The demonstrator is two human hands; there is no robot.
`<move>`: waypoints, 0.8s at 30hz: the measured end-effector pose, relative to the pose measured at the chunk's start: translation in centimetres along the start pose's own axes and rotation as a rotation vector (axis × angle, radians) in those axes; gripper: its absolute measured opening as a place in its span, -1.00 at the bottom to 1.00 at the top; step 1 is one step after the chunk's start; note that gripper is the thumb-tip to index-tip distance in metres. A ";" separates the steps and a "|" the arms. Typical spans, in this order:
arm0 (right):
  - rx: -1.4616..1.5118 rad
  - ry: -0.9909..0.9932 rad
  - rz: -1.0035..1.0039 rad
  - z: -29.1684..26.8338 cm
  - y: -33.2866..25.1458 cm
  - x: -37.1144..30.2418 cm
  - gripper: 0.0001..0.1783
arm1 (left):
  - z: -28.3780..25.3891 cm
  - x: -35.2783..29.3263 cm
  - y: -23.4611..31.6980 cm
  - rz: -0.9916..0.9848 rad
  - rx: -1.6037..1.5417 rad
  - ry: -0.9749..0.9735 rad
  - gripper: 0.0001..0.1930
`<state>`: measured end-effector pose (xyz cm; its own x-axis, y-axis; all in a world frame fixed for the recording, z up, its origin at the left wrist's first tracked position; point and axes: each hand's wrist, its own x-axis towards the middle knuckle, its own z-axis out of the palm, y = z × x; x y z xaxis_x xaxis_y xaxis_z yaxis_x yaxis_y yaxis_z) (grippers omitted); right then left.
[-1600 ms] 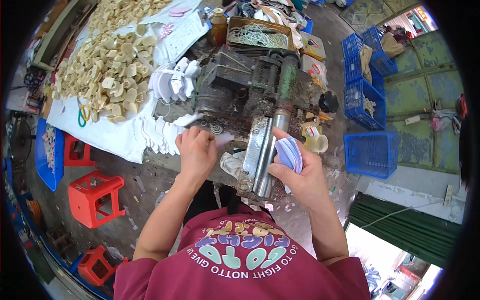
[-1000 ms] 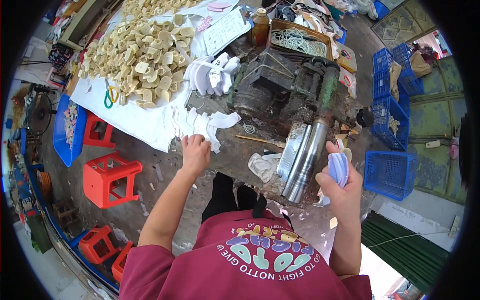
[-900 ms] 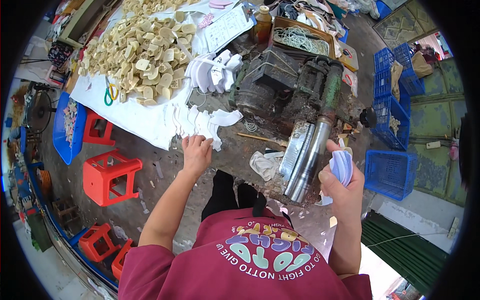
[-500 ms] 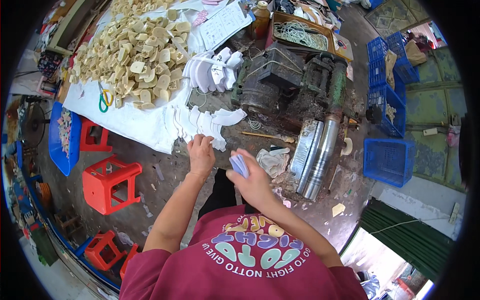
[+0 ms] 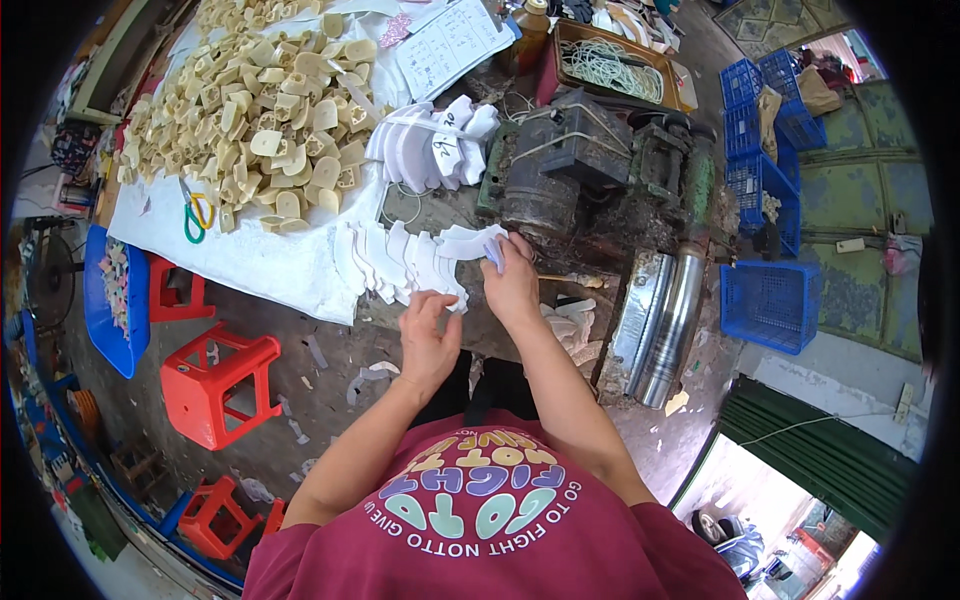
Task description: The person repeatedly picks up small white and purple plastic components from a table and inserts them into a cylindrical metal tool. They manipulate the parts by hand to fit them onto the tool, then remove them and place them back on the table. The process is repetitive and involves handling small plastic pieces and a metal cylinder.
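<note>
In the head view, at the far left of the table (image 5: 440, 208), a heap of cream pieces (image 5: 265, 140) on a white cloth (image 5: 255, 270), with green-and-yellow-handled scissors (image 5: 195, 218) lying just beside. Beyond the right hand (image 5: 508, 275), a dark machine (image 5: 575, 165) bulking between it and a box (image 5: 680, 88) of pale cord (image 5: 612, 70); just left of the box, a brown bottle (image 5: 528, 40). Off to the right, a blue crate (image 5: 770, 310); off to the left, a red stool (image 5: 220, 390).

Grip of the right hand narrow, holding a small lavender stack (image 5: 494, 252) at the right end of a row of white curved pieces (image 5: 400, 262). Left hand (image 5: 430, 340) at the row's near edge, fingers bent, with a gap to the thumb; impossible to tell whether holding any piece.

White pieces thin, smooth, wavy-edged, fanned in overlap; cream ones stiff-looking, rounded at one end. Machine grimy and crusted, but with a shiny steel roller (image 5: 672, 330).

Much of the lavender stack hidden by fingers, its contact with the last white piece unclear. Crumpled cloth (image 5: 578, 325) partly behind the right forearm. Bottle top cut off by the dark lens rim.
</note>
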<state>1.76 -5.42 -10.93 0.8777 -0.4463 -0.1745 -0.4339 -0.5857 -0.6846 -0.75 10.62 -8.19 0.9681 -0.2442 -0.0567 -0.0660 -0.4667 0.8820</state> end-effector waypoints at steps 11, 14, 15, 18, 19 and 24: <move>1.703 -0.233 0.610 -4.9 -4.8 -3.4 -0.54 | 0.4 3.6 2.5 -0.714 -1.122 -0.078 -0.80; 1.881 -0.291 0.587 -4.3 -5.3 -4.2 -0.52 | -0.6 3.9 1.2 -0.698 -1.103 -0.023 -0.78; 1.856 -0.298 0.633 -3.6 -5.0 -4.7 -0.52 | -0.8 3.9 1.0 -0.707 -1.091 0.000 -0.77; 1.781 -0.289 0.865 -0.4 -2.6 -6.7 -0.57 | -0.4 4.1 -0.3 -0.638 -0.777 0.082 -0.79; 1.738 -0.283 0.923 0.2 -2.1 -7.5 -0.59 | -0.1 4.0 -0.8 -0.596 -0.624 0.108 -0.79; 1.732 -0.307 0.961 1.0 -0.2 -8.2 -0.58 | 0.5 4.3 -1.3 -0.126 0.125 -0.027 -0.89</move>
<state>-5.17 -0.97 -10.09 0.6025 0.0617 -0.7957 -0.2406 0.9647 -0.1073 3.33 9.73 -9.86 0.9638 -0.1994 -0.1773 0.0241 -0.5966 0.8021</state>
